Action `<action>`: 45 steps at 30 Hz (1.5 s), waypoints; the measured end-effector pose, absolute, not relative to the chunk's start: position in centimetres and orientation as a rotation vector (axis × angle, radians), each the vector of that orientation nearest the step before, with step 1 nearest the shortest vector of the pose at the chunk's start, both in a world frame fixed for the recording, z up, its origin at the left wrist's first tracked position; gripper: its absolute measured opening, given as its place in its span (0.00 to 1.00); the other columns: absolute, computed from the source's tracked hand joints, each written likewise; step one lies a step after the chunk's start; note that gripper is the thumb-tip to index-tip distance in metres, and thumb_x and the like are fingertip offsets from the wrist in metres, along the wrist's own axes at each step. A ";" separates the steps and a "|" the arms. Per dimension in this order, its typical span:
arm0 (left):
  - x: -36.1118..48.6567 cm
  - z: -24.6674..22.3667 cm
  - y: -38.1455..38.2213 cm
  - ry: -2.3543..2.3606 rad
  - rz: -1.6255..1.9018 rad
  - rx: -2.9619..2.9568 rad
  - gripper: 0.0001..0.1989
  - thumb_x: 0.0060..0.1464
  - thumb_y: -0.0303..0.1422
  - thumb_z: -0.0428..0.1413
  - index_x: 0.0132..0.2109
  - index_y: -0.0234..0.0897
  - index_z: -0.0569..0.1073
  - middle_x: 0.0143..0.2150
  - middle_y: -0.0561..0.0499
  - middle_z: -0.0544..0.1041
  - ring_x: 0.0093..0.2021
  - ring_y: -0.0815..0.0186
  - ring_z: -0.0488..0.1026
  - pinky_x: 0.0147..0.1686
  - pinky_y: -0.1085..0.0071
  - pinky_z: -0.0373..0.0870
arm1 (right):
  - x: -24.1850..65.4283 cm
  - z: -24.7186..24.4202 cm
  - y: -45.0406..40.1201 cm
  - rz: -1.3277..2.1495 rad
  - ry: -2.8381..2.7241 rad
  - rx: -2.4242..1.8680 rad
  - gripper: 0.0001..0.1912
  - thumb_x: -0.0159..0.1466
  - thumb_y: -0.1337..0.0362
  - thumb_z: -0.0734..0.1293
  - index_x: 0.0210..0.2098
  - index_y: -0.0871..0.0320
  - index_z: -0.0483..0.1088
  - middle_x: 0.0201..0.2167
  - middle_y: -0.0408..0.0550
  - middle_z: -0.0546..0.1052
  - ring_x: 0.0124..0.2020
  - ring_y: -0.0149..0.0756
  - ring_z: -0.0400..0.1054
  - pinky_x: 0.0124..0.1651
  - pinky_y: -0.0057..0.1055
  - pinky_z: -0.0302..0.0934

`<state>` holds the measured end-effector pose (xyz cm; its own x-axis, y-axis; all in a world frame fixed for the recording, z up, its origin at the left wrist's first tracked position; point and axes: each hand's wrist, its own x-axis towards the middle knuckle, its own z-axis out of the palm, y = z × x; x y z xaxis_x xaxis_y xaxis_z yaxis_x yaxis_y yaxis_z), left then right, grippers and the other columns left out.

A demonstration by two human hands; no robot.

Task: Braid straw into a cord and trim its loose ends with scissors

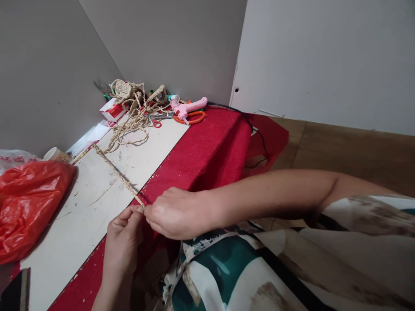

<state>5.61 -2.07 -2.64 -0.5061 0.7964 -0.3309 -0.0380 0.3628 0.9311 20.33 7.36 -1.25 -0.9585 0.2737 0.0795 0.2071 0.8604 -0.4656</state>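
The landmark is the pale board (pixel 84 218), and the braided cord (pixel 119 173) slants across it, its working end passing over the board's near edge to the two hands. The left hand (pixel 123 235), just off that near edge, has its thumb and forefinger pinched together on the cord's end. The right hand (pixel 178 212), also off the near edge, meets the left at the same end; its fingers are curled in together, but their tips are hidden, so I cannot tell whether they clamp the cord. On the board's far end lies a tangle of cord (pixel 129 125), with red-handled scissors (pixel 157 124) beside it. Near the board's far corner, a pink glue gun (pixel 186 106) rests over an orange loop (pixel 196 118). Red cloth (pixel 204 147) borders the board's near edge, and a red plastic bag (pixel 39 203) sits along its opposite edge, with a paper cup (pixel 55 154) just behind the bag.
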 end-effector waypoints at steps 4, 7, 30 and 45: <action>6.6 -2.3 -2.1 1.736 1.333 0.606 0.15 0.45 0.40 0.66 0.26 0.34 0.72 0.15 0.62 0.53 0.15 0.79 0.46 0.15 0.81 0.44 | 20.2 -2.3 6.3 0.617 -2.861 -0.362 0.15 0.66 0.69 0.55 0.44 0.66 0.69 0.32 0.56 0.78 0.33 0.42 0.74 0.24 0.34 0.48; 7.1 -2.0 -2.3 1.705 1.365 0.573 0.14 0.43 0.38 0.67 0.28 0.34 0.73 0.16 0.61 0.58 0.15 0.79 0.49 0.15 0.82 0.46 | 20.9 -1.9 5.9 0.639 -2.936 -0.235 0.13 0.65 0.71 0.56 0.42 0.65 0.70 0.32 0.54 0.78 0.32 0.40 0.73 0.23 0.33 0.45; 7.3 -1.5 -3.8 2.004 1.172 0.867 0.16 0.47 0.44 0.64 0.37 0.36 0.78 0.26 0.50 0.76 0.24 0.67 0.69 0.24 0.75 0.64 | 18.2 -2.3 10.9 1.829 -2.451 -0.398 0.15 0.62 0.61 0.61 0.20 0.60 0.64 0.13 0.36 0.60 0.16 0.23 0.51 0.21 0.24 0.46; 10.1 -3.3 -6.3 2.308 0.813 1.826 0.03 0.51 0.32 0.58 0.30 0.42 0.76 0.20 0.50 0.69 0.19 0.65 0.62 0.22 0.70 0.52 | 18.7 -3.0 8.5 2.043 -2.006 -0.498 0.10 0.57 0.70 0.60 0.25 0.64 0.73 0.16 0.38 0.65 0.20 0.22 0.57 0.22 0.21 0.49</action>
